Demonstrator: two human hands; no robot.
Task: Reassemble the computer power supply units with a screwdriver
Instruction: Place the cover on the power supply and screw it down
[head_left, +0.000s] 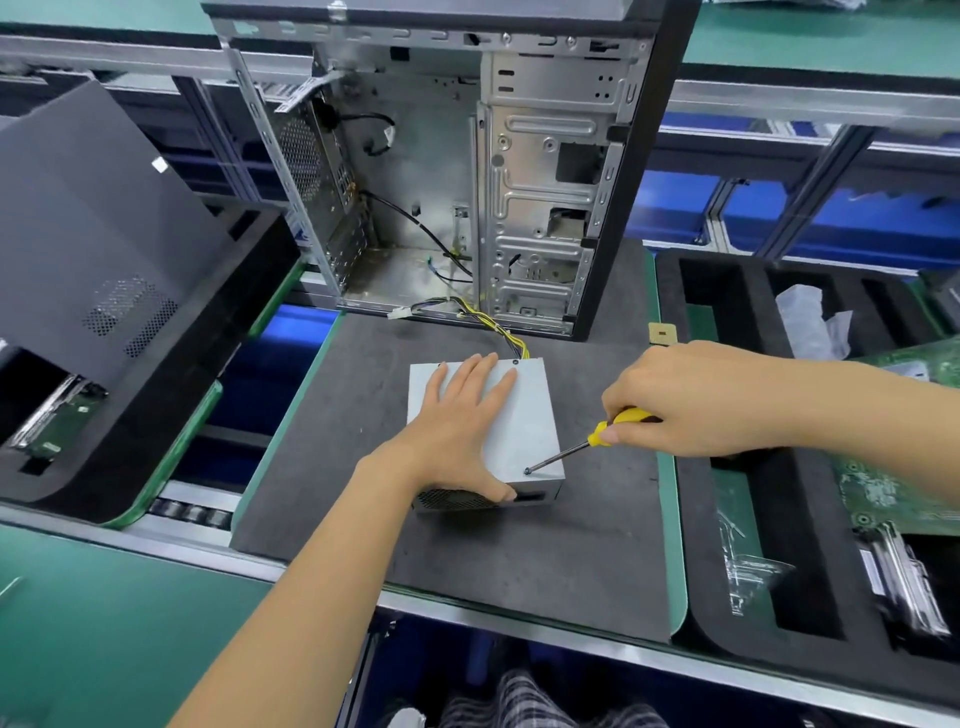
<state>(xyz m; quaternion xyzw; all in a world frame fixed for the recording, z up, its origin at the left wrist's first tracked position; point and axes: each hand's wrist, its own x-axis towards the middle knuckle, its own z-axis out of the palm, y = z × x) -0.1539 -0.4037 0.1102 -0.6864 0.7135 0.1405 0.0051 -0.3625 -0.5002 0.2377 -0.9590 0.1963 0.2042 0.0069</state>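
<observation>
A grey metal power supply unit (527, 426) lies on a dark foam mat (545, 561) in the middle of the bench. My left hand (457, 426) presses flat on its top cover, fingers straight, thumb along the near meshed edge. My right hand (711, 400) grips a yellow-handled screwdriver (615, 426). Its metal shaft slants down to a screw (528, 471) at the cover's near right corner. Another screw (515, 361) sits at the far right corner. Yellow and black cables (506, 332) run from the unit's far side toward the case.
An open, gutted computer case (447, 171) stands upright just behind the unit. A dark side panel (98, 234) leans at the left over a foam tray. Black foam trays (753, 322) at the right hold plastic bags and a green circuit board (893, 488).
</observation>
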